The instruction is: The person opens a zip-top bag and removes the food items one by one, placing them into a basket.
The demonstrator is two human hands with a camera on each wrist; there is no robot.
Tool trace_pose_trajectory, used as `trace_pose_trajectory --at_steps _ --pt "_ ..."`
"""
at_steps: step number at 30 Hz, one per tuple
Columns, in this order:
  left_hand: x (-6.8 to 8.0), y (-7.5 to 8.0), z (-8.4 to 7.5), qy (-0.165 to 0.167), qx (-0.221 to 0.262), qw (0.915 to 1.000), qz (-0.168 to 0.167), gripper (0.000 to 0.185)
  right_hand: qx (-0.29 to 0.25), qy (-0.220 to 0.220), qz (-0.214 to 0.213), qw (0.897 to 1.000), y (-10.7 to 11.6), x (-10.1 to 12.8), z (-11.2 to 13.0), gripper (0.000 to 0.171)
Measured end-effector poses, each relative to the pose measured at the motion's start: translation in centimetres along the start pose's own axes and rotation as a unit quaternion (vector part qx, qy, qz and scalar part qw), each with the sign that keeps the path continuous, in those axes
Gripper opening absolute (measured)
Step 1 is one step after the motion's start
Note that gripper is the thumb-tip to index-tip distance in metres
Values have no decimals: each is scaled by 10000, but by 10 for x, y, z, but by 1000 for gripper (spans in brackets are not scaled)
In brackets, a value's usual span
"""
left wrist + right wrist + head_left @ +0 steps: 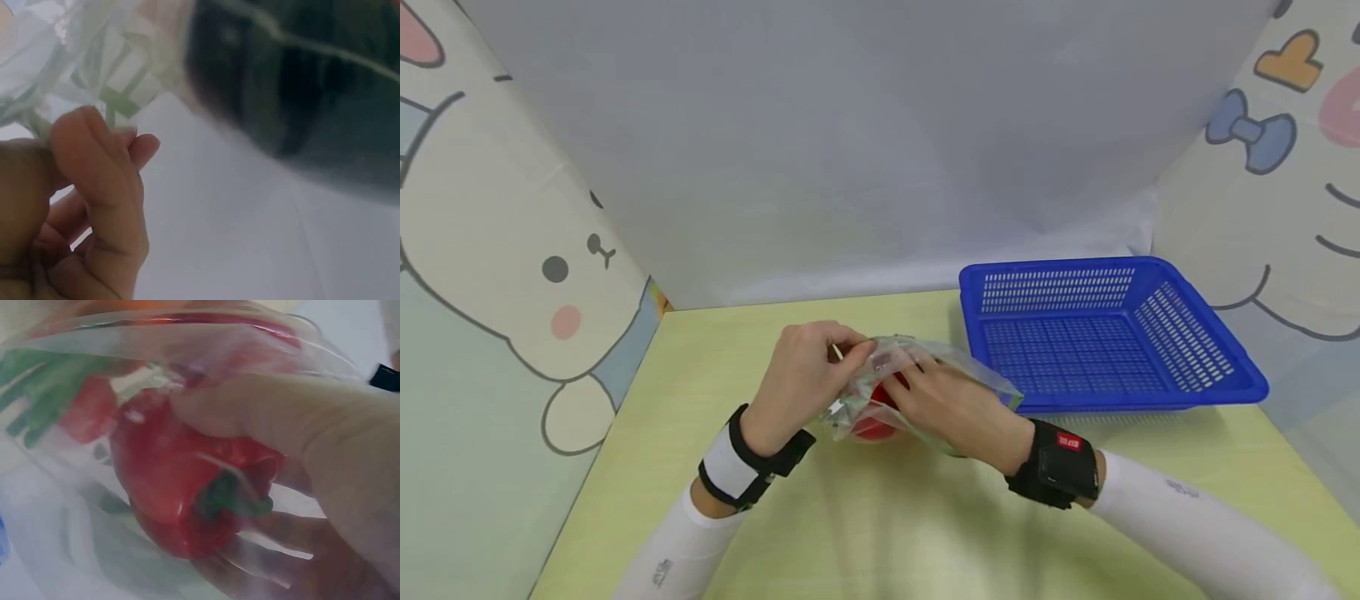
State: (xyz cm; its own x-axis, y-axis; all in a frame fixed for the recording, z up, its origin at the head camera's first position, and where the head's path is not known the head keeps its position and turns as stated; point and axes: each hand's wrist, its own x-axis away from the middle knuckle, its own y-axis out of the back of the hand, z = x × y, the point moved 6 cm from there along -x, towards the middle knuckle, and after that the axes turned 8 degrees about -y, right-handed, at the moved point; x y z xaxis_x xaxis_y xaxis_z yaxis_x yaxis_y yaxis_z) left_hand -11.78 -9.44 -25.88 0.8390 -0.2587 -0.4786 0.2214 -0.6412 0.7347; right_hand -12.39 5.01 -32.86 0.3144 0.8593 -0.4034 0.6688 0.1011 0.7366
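Note:
A clear plastic bag [992,379] with green and red printing is held above the table in the head view. My left hand [808,375] pinches its edge between thumb and fingers; the left wrist view shows the crumpled film [94,56] at the fingertips. My right hand [955,404] reaches inside the bag. There, in the right wrist view, its thumb and fingers curl round a red bell pepper [162,462] with a green stem [228,497]. From the head view, the pepper is partly hidden by the film and the right hand.
An open blue plastic basket [1052,350] stands at the right rear of the pale yellow table [760,533]. A grey-white backdrop [850,150] rises behind, with cartoon-printed panels [490,250] on both sides. A dark, blurred shape [300,81] fills the upper right of the left wrist view.

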Motion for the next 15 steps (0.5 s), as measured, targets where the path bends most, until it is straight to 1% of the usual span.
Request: trace_pose_trajectory --at_steps 3,5,7,10,13,15 --pt "0 0 1 26 -63 9999 -133 10 -487 -165 -289 9983 19 9 -4 40" --pt "0 0 1 28 -129 9997 -213 9 -735 -199 -408 9963 30 14 -7 40" --pt "0 0 1 29 -225 9993 -285 8 -971 -188 -333 9945 40 20 -12 50" --pt "1 1 3 51 -313 9989 -354 8 -1326 -264 -84 9908 50 28 -23 64" --pt "1 1 5 103 -389 9984 -409 9 -1596 -422 242 9860 59 36 -35 70" --pt "1 0 7 124 -464 9980 -414 9 -1744 -528 240 9830 65 43 -44 72"
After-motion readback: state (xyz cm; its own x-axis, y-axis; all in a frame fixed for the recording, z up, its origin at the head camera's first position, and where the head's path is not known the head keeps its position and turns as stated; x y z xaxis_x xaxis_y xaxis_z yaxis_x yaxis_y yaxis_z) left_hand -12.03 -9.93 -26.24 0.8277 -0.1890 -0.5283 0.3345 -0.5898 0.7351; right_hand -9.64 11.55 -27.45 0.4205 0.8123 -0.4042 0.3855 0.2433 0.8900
